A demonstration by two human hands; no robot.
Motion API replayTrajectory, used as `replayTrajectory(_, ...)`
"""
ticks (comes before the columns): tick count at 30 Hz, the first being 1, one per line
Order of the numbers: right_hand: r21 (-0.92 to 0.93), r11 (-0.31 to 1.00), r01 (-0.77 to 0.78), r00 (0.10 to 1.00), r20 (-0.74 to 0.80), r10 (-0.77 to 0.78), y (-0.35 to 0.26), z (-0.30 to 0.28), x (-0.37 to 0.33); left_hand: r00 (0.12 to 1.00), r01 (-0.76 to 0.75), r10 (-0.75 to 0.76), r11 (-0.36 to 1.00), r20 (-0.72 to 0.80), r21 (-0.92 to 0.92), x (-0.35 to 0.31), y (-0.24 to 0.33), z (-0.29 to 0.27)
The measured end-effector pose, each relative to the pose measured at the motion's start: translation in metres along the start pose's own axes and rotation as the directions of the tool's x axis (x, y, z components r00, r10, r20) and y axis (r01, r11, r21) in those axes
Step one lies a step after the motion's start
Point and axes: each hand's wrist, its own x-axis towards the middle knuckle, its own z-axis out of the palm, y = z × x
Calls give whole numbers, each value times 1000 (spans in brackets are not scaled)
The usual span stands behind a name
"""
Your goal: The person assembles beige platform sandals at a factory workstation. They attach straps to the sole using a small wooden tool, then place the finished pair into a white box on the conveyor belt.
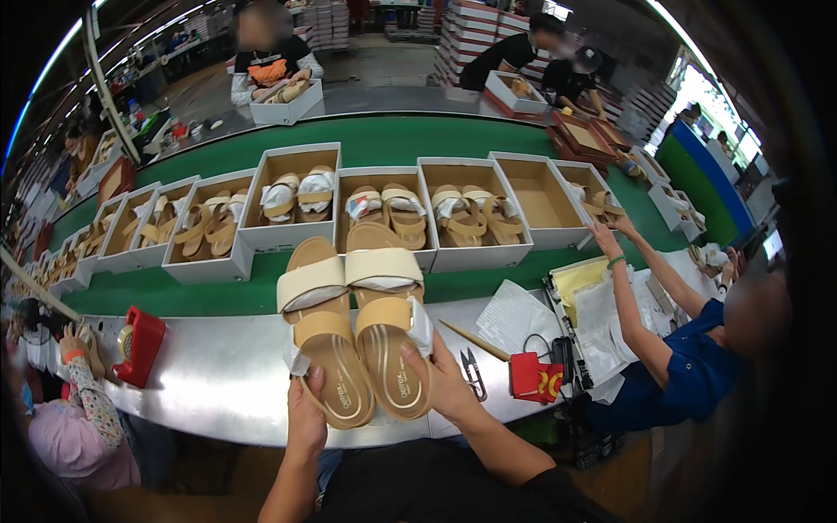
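A pair of tan sandals with cream straps is held up side by side over the metal bench, toes pointing away from me. My left hand (307, 417) grips the left sandal (316, 324) near its heel, thumb on the edge of the footbed. Around the heel side of the right sandal (384, 312) my right hand (443, 380) is closed, with the thumb over the footbed. White tissue shows under the straps and at their outer sides. Just beyond the toes stands a white shoe box (384, 172) with another pair in it.
Open shoe boxes with sandals line the green conveyor belt (288, 292); one box (542, 196) holds no sandals. Black snips (473, 373), a red pouch (534, 376) and papers (514, 315) lie right. A red tape dispenser (139, 347) stands left. Co-workers sit on both sides and across.
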Motion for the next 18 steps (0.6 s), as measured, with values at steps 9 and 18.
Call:
replayTrajectory(9,-13,997,80,997,-6,-80,3,-1,1,1000,11,-11,1000,27,-24,3,-3,0)
replayTrajectory(18,102,995,-8,999,-34,11,-8,8,-10,998,57,-58,997,14,57,2,-4,-4)
